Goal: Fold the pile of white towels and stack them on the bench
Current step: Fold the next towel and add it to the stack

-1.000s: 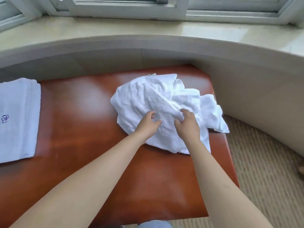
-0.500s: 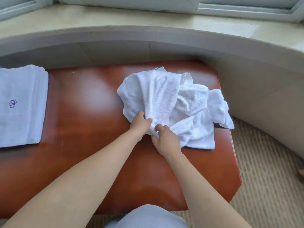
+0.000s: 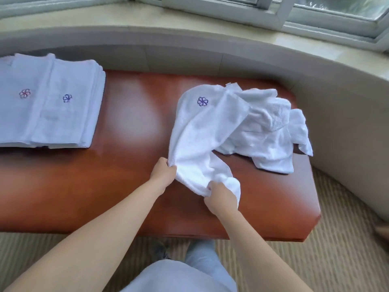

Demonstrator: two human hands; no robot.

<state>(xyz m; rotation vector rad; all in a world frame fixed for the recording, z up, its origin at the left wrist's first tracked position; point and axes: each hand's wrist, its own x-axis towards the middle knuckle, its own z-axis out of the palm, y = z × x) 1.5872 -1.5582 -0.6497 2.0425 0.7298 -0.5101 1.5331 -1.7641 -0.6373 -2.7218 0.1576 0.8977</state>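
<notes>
A white towel with a purple flower emblem stretches from the crumpled pile toward the front of the red-brown bench. My left hand grips its near left edge. My right hand is shut on a bunched part of the same towel, a little nearer to me. Folded white towels lie stacked at the bench's left end, with embroidered emblems on top.
A curved pale wall and stone sill wrap behind and to the right of the bench, with window frames above. Striped beige carpet lies in front. My leg in light trousers is at the bottom.
Both hands pulled one towel out of the pile toward me, exposing its emblem. The view shifted, bringing the folded stack further into the frame.
</notes>
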